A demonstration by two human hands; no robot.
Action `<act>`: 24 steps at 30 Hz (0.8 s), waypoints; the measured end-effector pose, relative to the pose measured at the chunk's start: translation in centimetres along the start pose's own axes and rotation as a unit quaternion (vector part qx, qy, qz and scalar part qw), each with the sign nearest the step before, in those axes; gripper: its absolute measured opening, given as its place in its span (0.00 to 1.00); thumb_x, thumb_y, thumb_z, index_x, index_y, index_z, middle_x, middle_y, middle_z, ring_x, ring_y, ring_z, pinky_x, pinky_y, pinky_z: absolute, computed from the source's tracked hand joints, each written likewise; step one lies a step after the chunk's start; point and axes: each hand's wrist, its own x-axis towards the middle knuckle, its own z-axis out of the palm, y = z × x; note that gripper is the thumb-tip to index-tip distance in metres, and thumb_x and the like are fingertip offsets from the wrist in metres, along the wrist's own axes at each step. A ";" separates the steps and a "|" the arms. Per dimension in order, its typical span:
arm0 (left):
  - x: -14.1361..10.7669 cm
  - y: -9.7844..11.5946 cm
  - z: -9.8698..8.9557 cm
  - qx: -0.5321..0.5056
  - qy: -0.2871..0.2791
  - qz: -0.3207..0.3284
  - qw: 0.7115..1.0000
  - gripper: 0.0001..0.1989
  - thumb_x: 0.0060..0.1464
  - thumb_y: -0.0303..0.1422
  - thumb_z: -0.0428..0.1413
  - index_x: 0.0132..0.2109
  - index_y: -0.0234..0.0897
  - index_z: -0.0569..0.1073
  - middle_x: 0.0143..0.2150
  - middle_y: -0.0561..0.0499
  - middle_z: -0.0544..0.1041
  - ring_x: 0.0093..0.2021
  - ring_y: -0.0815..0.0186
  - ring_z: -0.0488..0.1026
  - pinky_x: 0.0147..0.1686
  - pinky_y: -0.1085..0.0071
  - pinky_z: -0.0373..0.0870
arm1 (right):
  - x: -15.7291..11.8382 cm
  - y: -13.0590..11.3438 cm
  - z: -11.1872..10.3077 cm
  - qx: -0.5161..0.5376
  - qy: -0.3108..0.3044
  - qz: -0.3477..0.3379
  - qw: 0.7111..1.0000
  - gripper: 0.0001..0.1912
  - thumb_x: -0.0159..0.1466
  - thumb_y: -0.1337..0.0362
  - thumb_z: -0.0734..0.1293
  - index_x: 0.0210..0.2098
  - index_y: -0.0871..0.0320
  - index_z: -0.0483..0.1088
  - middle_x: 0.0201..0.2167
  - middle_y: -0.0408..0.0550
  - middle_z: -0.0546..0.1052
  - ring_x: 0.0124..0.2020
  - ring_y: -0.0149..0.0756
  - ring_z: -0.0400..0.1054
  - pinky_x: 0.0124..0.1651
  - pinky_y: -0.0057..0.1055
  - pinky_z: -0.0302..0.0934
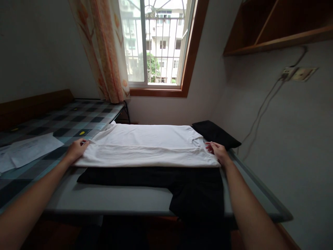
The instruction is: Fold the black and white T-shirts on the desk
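A white T-shirt (151, 135) lies across the board-like surface, its collar toward the right. Its near side is folded over in a long strip. My left hand (77, 150) is closed on the left end of that strip, fingers pinching the cloth. At the right end, my right hand (218, 151) rests by the collar and shoulder edge, fingers apart and touching the fabric. Under the white T-shirt is a black garment (197, 194); a sleeve-like part spreads toward me and hangs at the front edge. Another black piece (215, 133) shows behind the collar, and the rest is covered.
The pale padded surface (125, 199) has a grey front edge. To the left, a checkered bed (85, 119) holds white papers (33, 149). A curtain (108, 52) hangs beside the barred window. Cords (260, 111) run down the right wall below a wooden shelf (281, 40).
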 end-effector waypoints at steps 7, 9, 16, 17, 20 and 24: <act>-0.8 -0.5 0.3 -0.113 0.030 0.002 0.993 0.22 0.52 0.42 0.51 0.45 0.26 0.75 0.31 0.46 0.75 0.31 0.62 0.71 0.29 0.74 0.65 | -0.4 -0.5 0.2 -0.055 -0.098 -0.028 0.993 0.37 0.39 0.31 0.70 0.29 0.60 0.78 0.24 0.48 0.76 0.26 0.35 0.67 0.30 0.32 0.63; -0.8 -0.5 0.2 -0.118 0.028 -0.005 0.993 0.22 0.52 0.42 0.51 0.45 0.28 0.75 0.30 0.47 0.75 0.31 0.63 0.70 0.27 0.74 0.65 | -0.3 -0.9 0.4 -0.080 -0.130 -0.026 0.988 0.36 0.39 0.33 0.71 0.30 0.60 0.78 0.26 0.49 0.78 0.29 0.38 0.69 0.33 0.33 0.64; -1.3 -0.3 0.1 -0.108 0.038 -0.001 0.993 0.23 0.52 0.43 0.50 0.47 0.29 0.74 0.33 0.46 0.75 0.30 0.62 0.71 0.27 0.74 0.65 | -0.5 -2.2 0.1 -0.106 -0.184 0.000 0.977 0.34 0.36 0.38 0.75 0.29 0.61 0.77 0.26 0.49 0.77 0.29 0.38 0.69 0.32 0.32 0.63; -1.3 -0.3 0.1 -0.111 0.034 -0.010 0.993 0.24 0.53 0.44 0.50 0.49 0.30 0.74 0.32 0.46 0.75 0.28 0.63 0.71 0.26 0.74 0.65 | -0.7 -2.2 0.1 -0.097 -0.175 -0.006 0.980 0.35 0.36 0.37 0.75 0.30 0.62 0.77 0.26 0.49 0.77 0.29 0.38 0.69 0.32 0.32 0.63; -1.2 -0.3 -0.2 -0.124 0.018 -0.036 0.992 0.26 0.52 0.44 0.52 0.50 0.29 0.73 0.29 0.49 0.73 0.24 0.65 0.69 0.23 0.74 0.63 | -1.0 -2.2 0.2 -0.059 -0.148 -0.023 0.987 0.35 0.38 0.37 0.74 0.31 0.61 0.76 0.29 0.50 0.78 0.31 0.38 0.69 0.33 0.32 0.63; -0.3 -0.2 -1.0 -0.147 -0.004 -0.061 0.987 0.21 0.47 0.42 0.56 0.41 0.28 0.77 0.24 0.50 0.73 0.25 0.64 0.68 0.25 0.73 0.63 | -0.9 -2.1 0.2 -0.032 -0.155 -0.018 0.987 0.35 0.39 0.37 0.74 0.32 0.61 0.76 0.31 0.51 0.78 0.31 0.37 0.69 0.32 0.31 0.63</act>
